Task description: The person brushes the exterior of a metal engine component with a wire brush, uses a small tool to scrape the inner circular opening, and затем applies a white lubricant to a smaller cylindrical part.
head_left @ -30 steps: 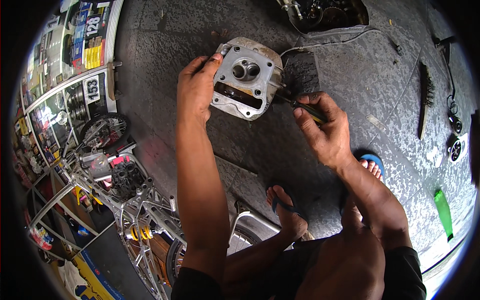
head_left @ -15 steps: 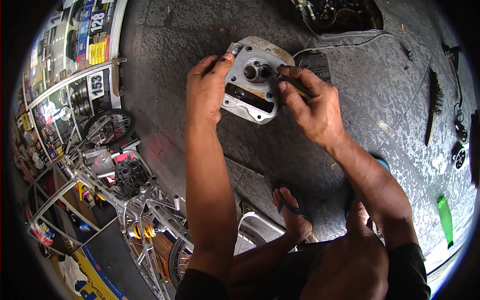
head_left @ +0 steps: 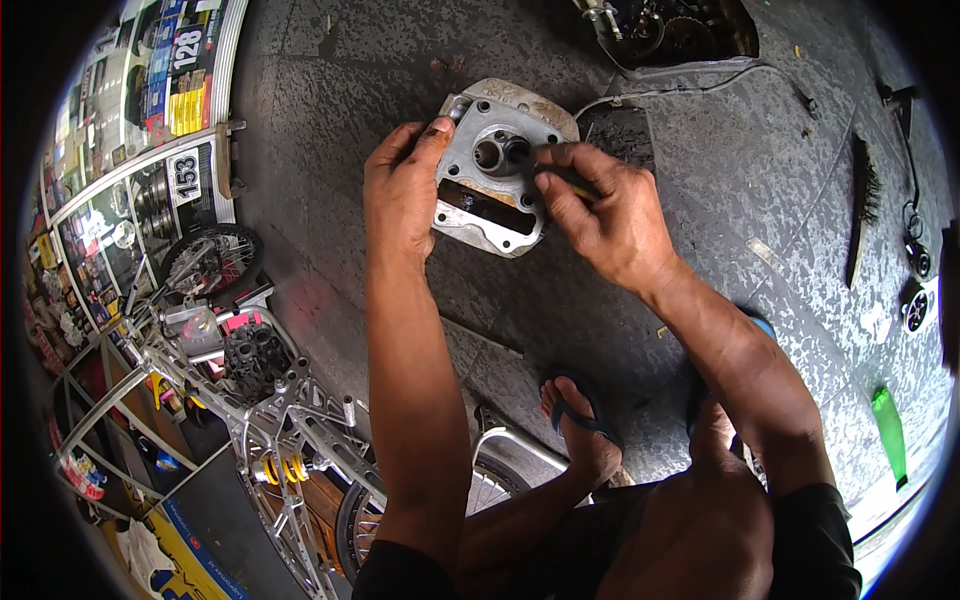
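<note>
L hand (head_left: 403,195) – fingers pinching cyl. head (head_left: 488,182) at LH edge; R hand (head_left: 618,215) – fingers pinching blk/yel tool (head_left: 580,186) nr bores (head_left: 487,154).

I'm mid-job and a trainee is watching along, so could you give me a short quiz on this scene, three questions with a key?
1. True or false: the left hand grips the cylinder head along its left side.
2. What does the right hand hold?
A) a brush
B) a tool with a dark and yellow handle
C) a cable
3. Fill in the blank: in the picture, the bike frame is to the ____ of the left forearm.

Key:
1. True
2. B
3. left
</note>
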The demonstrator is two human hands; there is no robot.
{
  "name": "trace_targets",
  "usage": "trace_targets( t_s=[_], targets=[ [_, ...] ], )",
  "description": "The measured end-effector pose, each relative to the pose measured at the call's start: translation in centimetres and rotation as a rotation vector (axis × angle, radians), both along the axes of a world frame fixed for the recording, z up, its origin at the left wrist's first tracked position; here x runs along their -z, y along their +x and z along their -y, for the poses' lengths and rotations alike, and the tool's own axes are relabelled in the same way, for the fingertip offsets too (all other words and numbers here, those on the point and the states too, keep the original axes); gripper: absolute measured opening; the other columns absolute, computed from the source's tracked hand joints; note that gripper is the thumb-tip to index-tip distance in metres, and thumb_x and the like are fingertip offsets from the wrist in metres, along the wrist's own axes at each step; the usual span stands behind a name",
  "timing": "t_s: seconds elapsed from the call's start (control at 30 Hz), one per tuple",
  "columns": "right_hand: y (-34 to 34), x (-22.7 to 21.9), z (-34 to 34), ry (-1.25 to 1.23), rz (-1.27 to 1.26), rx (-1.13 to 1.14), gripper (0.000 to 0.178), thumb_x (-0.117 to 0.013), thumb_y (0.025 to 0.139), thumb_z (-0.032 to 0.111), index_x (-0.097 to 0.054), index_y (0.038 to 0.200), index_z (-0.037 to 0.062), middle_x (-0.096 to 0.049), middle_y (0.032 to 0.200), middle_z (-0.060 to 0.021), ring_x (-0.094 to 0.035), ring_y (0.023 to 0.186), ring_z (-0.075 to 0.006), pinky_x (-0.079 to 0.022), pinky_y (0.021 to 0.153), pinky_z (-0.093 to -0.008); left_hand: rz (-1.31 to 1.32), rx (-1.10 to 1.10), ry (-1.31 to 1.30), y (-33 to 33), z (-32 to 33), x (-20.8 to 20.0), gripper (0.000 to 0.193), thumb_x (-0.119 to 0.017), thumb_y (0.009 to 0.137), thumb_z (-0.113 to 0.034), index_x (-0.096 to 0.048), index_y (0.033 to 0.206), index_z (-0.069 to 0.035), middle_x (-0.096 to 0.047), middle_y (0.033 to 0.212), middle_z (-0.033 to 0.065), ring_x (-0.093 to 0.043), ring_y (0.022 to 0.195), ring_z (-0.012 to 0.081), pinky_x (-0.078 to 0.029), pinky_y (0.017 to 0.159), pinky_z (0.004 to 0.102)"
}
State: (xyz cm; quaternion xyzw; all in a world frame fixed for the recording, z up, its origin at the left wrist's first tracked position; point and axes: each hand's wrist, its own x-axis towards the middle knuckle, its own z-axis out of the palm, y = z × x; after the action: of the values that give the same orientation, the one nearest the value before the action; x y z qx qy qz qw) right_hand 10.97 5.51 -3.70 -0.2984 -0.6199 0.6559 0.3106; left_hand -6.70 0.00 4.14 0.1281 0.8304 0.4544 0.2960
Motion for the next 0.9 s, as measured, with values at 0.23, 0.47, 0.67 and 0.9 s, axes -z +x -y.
trace_targets(
  t_s=[0.23,0.47,0.67,0.9],
  targets=[
    [-0.4,0.1,0.1,0.057,0.0,0.05,0.026,-0.068,0.092,0.014,-0.07,0.11,-0.0039,-0.073,0.089,-0.0236,-0.076,0.079,-0.0312,-0.061,0.069,-0.038,0.012,0.027,0.028,-0.5,0.6,0.1,0.021,-0.074,0.092,-0.021,-0.07,0.096,-0.001,-0.069,0.089,0.0078,-0.066,0.078,0.0151,-0.053,0.068,0.0308],
    [-0.1,0.0,0.0,-0.003,0.032,0.06,0.025,-0.068,0.091,0.014,-0.07,0.11,-0.0027,-0.074,0.088,-0.0226,-0.076,0.077,-0.0307,-0.06,0.068,-0.0375,0.024,0.032,0.031,-0.2,0.3,0.1,0.02,-0.075,0.092,-0.02,-0.07,0.095,-0.001,-0.069,0.089,0.0068,-0.065,0.078,0.014,-0.053,0.067,0.0305],
    [0.4,-0.5,-0.5,-0.1,0.05,-0.021,0.026,-0.068,0.092,0.014,-0.07,0.112,-0.0029,-0.074,0.093,-0.0235,-0.076,0.077,-0.0281,-0.06,0.067,-0.0364,-0.016,0.038,0.04,0.2,0.6,0.2,0.019,-0.073,0.094,-0.019,-0.069,0.094,-0.001,-0.068,0.088,0.0058,-0.063,0.078,0.0125,-0.052,0.069,0.0299],
    [3.6,-1.7,0.6,-0.075,0.093,0.017,0.023,-0.068,0.091,0.012,-0.07,0.107,-0.0039,-0.074,0.094,-0.0218,-0.076,0.081,-0.0272,-0.06,0.07,-0.0352,-0.267,0.141,-0.006,2.7,1.5,0.6,0.019,-0.071,0.095,-0.018,-0.068,0.092,0.001,-0.066,0.082,0.0021,-0.056,0.076,0.0084,-0.046,0.069,0.0263]
  ],
)
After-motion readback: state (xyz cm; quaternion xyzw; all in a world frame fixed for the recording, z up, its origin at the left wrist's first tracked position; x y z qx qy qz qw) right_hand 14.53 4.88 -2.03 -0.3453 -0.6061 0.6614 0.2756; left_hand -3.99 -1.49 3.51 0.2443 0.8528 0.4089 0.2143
